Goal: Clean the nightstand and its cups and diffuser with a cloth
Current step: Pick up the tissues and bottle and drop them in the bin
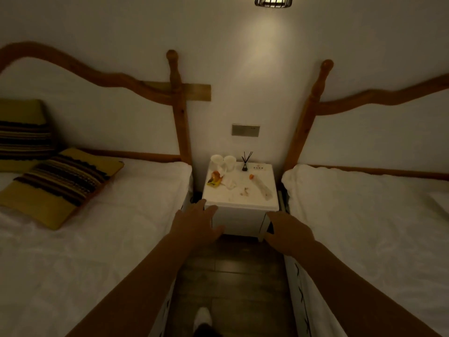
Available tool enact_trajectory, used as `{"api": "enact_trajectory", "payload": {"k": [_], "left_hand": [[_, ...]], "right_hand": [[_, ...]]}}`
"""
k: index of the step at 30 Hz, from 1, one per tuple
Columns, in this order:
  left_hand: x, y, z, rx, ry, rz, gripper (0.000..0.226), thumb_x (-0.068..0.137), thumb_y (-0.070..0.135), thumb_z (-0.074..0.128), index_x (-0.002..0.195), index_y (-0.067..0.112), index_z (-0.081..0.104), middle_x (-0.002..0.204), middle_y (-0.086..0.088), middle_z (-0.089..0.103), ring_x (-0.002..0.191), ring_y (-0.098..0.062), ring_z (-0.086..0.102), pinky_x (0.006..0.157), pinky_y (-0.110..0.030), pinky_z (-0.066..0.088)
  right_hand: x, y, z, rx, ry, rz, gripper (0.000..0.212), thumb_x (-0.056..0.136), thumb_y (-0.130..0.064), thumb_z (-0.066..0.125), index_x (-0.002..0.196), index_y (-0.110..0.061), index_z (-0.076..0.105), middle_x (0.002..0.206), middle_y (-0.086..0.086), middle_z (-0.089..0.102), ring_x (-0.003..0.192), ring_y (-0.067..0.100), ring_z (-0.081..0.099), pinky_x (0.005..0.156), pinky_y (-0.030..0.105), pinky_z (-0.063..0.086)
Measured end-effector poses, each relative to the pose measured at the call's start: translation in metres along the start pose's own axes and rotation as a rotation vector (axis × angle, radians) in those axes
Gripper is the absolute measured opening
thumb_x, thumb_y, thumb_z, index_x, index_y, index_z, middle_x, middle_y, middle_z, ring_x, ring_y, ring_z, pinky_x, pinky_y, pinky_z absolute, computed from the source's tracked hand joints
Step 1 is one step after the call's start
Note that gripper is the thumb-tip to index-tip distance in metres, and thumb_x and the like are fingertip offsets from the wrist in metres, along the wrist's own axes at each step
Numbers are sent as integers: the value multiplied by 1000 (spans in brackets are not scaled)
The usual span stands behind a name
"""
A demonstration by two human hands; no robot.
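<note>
A dim bedroom, two white beds with wooden headboards, and between them against the wall stands the white nightstand [240,215] — that's our landmark. A caged lamp [273,1] glows high above it, and a metal switch plate [245,130] sits on the wall just over it. On the nightstand's worktop, back-left corner, two white cups [223,162] stand side by side, touching or nearly so. Right of them, at the back, the dark reed diffuser [245,164] stands upright with its sticks fanned out. In front of the cups lies a heap of orange and yellow scraps [215,180] with crumpled white paper [230,183] beside it. Toward the right edge, a small orange bit [251,176] and a long pale wrapper [263,189] lying slantwise; crumbs are scattered in the middle.

Both arms reach out toward the nightstand's front. The left hand [198,221] is at its front-left corner, fingers straight and spread, grasping nothing. The right hand [288,231] is at the front-right lower corner, fingers relaxed, likewise grasping nothing. Left of the nightstand, two striped cushions [60,183] rest on the bed. Below, dark wood floor [233,276] and a white shoe [202,317].
</note>
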State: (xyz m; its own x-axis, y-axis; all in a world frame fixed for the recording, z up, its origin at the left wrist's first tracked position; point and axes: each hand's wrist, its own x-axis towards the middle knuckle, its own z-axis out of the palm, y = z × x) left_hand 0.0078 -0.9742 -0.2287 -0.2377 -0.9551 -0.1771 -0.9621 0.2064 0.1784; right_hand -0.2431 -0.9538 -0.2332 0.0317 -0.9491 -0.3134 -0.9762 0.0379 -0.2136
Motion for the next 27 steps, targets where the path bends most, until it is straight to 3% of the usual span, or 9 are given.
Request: {"api": "enact_trajectory", "payload": {"k": [4,10,14,22,27], "left_hand": [[82,-29,-3,20,-74,16,75,83,71,42,146,33,26,158,-6,22,139,-31,30,107,-51,33],[189,-56,1,30,-185,19,75,83,69,42,147,35,22,159,-5,17,139,-31,28,105,-50,34],[251,-63,18,1,-249,8,75,82,67,44,147,37,19,159,-4,16,137,-30,30,103,-49,37],[377,-70,77,-32,-326,-56,77,84,72,41,147,38,16,159,-3,13,135,-31,31,103,-51,38],[439,-71,116,-70,-315,-115,82,83,72,41,150,36,11,159,-3,11,137,-34,28,106,-54,36]], "right_hand": [[69,-11,-2,9,-72,61,58,91,-41,52,143,-23,33,144,1,42,127,25,44,104,45,42],[168,-21,-8,86,-91,70,44,87,-39,55,128,-26,45,126,-1,55,107,21,56,92,41,50],[227,-8,-3,102,-138,67,43,87,-42,58,124,-24,47,122,0,56,106,21,57,91,43,51],[371,40,25,81,-249,23,61,87,-39,60,140,-22,36,136,3,47,121,25,48,97,42,47],[453,75,43,62,-305,25,64,87,-45,59,142,-23,37,135,4,49,118,25,51,92,42,50]]}}
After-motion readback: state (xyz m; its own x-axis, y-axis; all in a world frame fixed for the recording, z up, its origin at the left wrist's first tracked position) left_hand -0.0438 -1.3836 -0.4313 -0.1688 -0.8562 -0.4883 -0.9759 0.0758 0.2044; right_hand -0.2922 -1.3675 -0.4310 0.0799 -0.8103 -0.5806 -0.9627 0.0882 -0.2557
